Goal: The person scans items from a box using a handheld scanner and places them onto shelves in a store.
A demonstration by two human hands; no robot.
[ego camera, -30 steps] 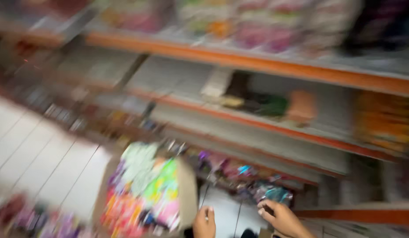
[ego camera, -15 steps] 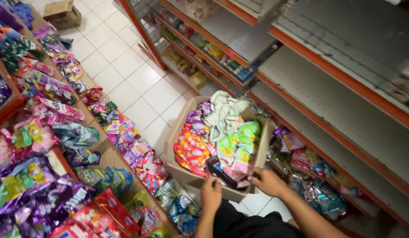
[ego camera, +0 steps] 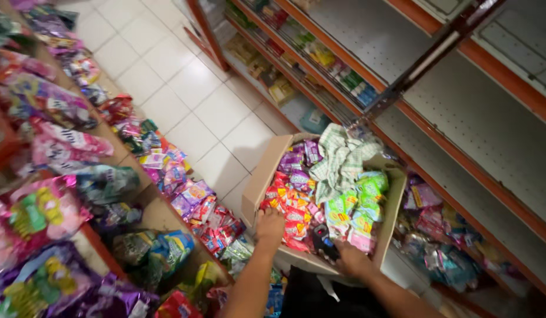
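Note:
An open cardboard box sits on the white tiled floor between two shelf rows. It is filled with several small bright sachets in red, purple, green and pink, with a checked green and white cloth lying on top. My left hand rests on the box's near left edge by the red sachets. At the near edge my right hand is beside a small dark object; whether the fingers hold it is unclear.
On the left, low shelves carry rows of coloured snack packets. On the right stand metal shelves with orange edges, mostly bare above, with small packets on the lowest levels. White floor tiles run ahead.
The view has swung down from the blurred upper shelves to the box and floor. Both hands have come onto the box's near edge.

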